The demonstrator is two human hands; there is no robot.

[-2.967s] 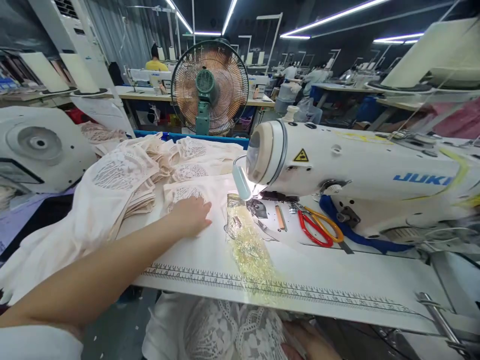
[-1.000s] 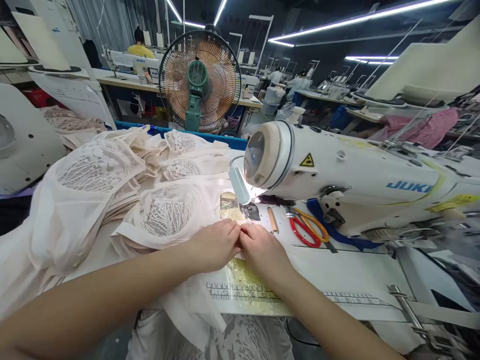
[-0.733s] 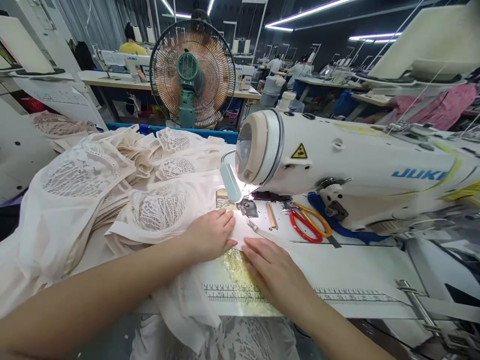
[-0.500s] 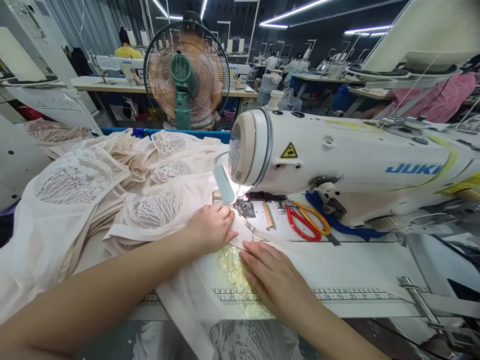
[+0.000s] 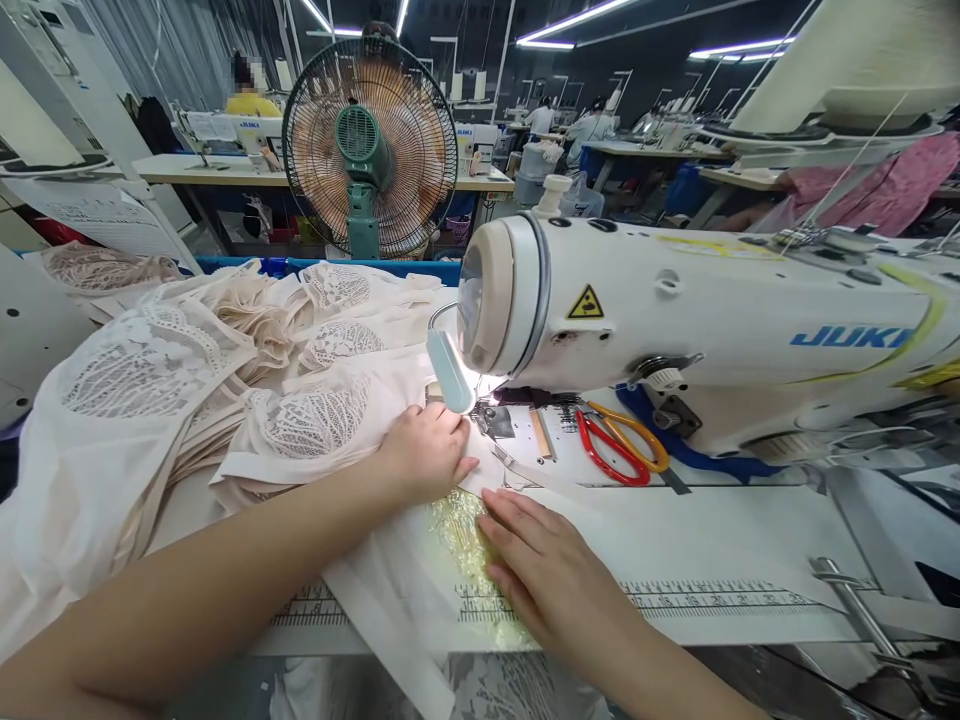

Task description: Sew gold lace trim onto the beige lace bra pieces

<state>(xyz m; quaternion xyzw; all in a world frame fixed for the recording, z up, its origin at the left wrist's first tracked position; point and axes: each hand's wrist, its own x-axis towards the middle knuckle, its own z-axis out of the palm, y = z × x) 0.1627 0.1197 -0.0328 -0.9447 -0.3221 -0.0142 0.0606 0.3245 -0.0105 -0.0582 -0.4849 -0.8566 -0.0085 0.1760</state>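
My left hand [image 5: 426,455] is on a pale beige lace bra [image 5: 307,415] beside the needle area of a white sewing machine [image 5: 600,300]. Its fingers are bent and close together on the cloth, thumb pointing right. My right hand [image 5: 551,560] lies lower and to the right, fingers stretched out flat near the edge of the cloth, thumb hidden. Part of the bra hangs over the table's front edge. A narrow light strap [image 5: 517,468] runs right from the needle area. The lamp head [image 5: 450,372] and my left fingers hide the presser foot.
Scissors [image 5: 619,445] with red and orange handles lie on the machine bed. Stacked beige lace garments [image 5: 150,370] fill the left side. Shiny yellowish tape [image 5: 457,530] and a printed ruler [image 5: 705,595] mark the tabletop. A fan [image 5: 367,140] stands behind; people work farther back.
The view has shifted slightly. Both hands keep nearly the same places on the cloth, with the right hand sitting a touch lower in the picture.
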